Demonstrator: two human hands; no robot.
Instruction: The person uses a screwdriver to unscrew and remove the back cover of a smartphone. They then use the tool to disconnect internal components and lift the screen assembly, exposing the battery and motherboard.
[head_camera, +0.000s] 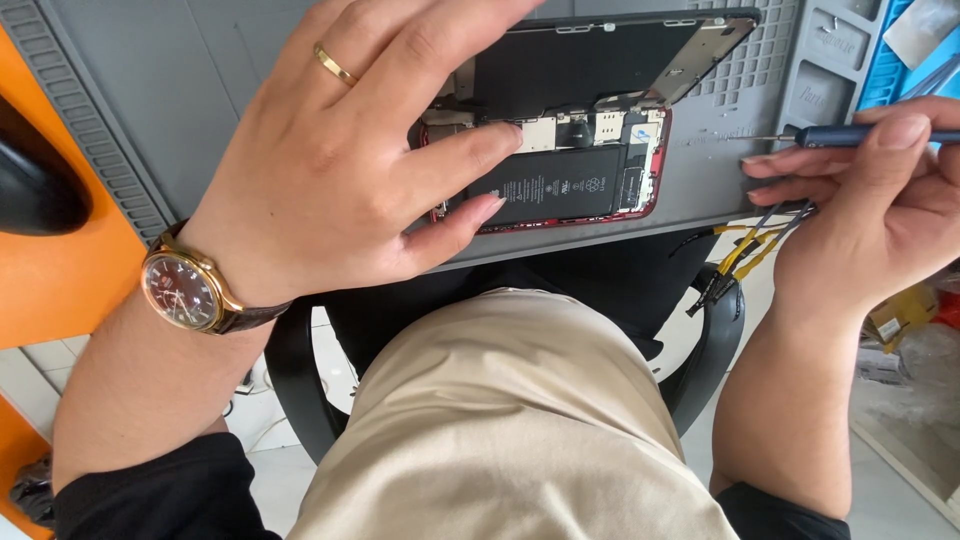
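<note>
A red-framed smartphone (585, 185) lies opened on a grey work mat (180, 90), its black battery and circuit board exposed. Its dark screen panel (590, 60) is folded back above the body. My left hand (340, 160), with a gold ring and a wristwatch (185, 290), presses down on the phone's left part, fingers spread over the board and battery. My right hand (870, 200) holds a slim dark blue screwdriver (850, 135) to the right of the phone, tip pointing left, a short way from the phone's edge.
The mat's far right has small moulded compartments (830, 60). Yellow and black cables (745, 250) hang off the table edge by my right hand. An orange surface with a black object (40, 180) lies at left. A black chair (300, 390) and my lap sit below.
</note>
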